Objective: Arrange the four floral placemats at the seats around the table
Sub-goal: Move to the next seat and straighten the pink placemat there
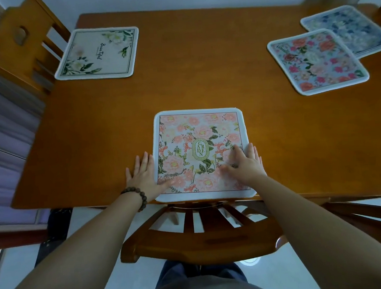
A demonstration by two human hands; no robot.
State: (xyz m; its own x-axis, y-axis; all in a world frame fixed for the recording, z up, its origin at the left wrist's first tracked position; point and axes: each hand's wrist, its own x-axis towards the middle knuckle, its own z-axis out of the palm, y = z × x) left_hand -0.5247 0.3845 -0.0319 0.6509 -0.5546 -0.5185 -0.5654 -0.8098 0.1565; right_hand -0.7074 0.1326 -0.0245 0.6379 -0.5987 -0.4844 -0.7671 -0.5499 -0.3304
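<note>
- Wooden dining table (202, 75), orange-brown and bare-topped, fills most of the head view; white wall behind its far edge.
- Pink-peach floral square placemat with a white border and a green "GARDEN" oval (200, 153) lies flat at 6 o'clock, its near edge at the table's near edge, above the slatted wooden chair back (201, 232).
- Left hand (144, 174), flat with fingers straight and spread, rests on the table against that mat's left edge; thumb lies over the mat's lower left part. Gripping nothing.
- Dark brown beaded bracelet (135, 197) on the left wrist.
- Right hand (245, 162) lies on the mat's right side, outer fingers straight along the right edge; inner fingers blurred, somewhat bent on the fabric. Looks pressed flat rather than grasping.
- White square placemat with pale flowers, green leaves and script lettering (98, 53) at 10 o'clock, before a second wooden chair (20, 46).
- Pale blue placemat with pink and orange flowers (317, 61) at 2 o'clock, its far corner overlapping a grey-blue floral placemat (353, 26) farther right.
- Both right-hand mats sit skewed to the table edge.
</note>
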